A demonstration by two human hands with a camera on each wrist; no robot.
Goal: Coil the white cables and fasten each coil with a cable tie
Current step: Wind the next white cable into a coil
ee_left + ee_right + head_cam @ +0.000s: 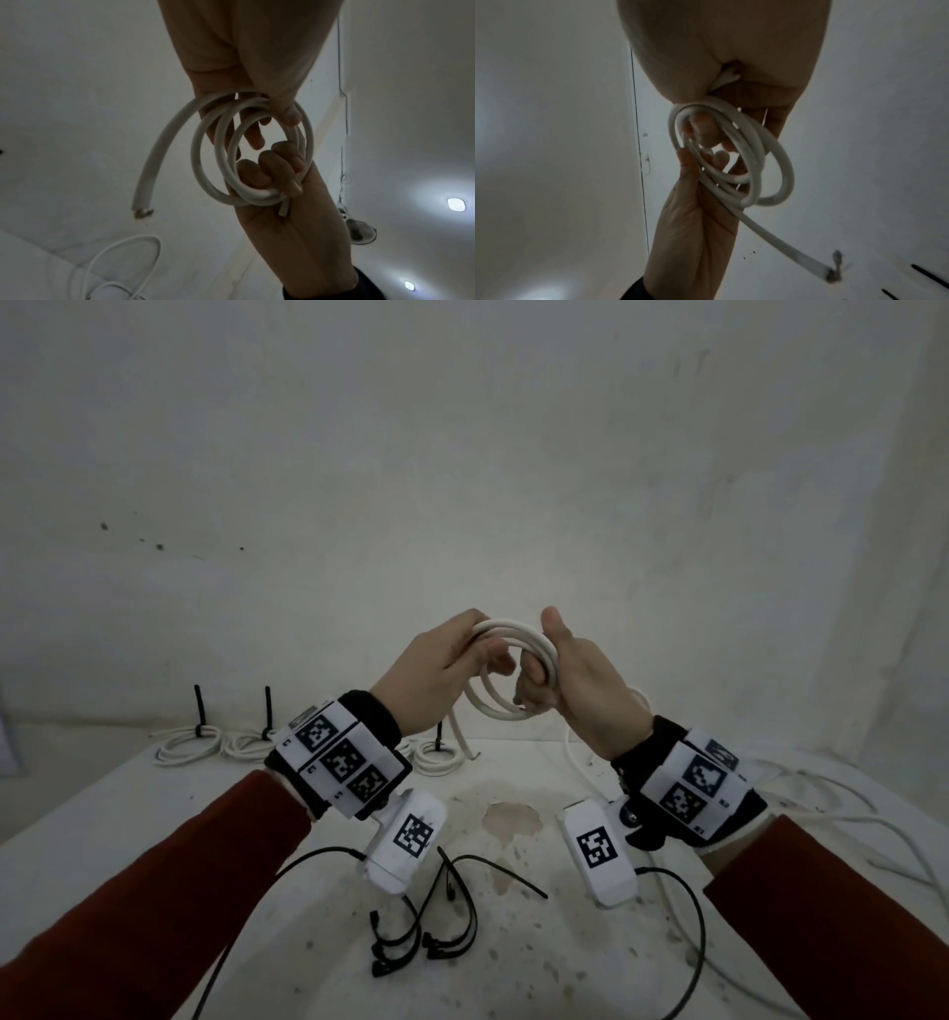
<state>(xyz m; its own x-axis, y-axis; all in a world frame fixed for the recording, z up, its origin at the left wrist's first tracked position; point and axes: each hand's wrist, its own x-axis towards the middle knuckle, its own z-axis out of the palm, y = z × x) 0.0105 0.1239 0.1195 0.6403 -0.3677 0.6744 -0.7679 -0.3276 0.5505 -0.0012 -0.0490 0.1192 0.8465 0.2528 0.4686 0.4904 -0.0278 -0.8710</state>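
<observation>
A white cable [518, 660] wound into a few loops hangs in the air between my hands, above the table [128, 839]. My left hand [477, 649] pinches the loops at their upper left. My right hand [539, 675] grips the right side, with its fingers curled through the coil. In the left wrist view the coil [205, 162] shows a free tail with a frayed cut end [142, 213]. The right wrist view shows the same coil [780, 168] and the tail's end [831, 276] pointing down to the right. Several loose black cable ties [426, 932] lie on the table below my wrists.
Three tied coils [190, 742] [246, 742] [436, 757] with upright black tie ends lie along the table's back left. Loose white cables [832, 814] sprawl over the right side. A brownish stain [513, 819] marks the table's middle. A wall stands close behind.
</observation>
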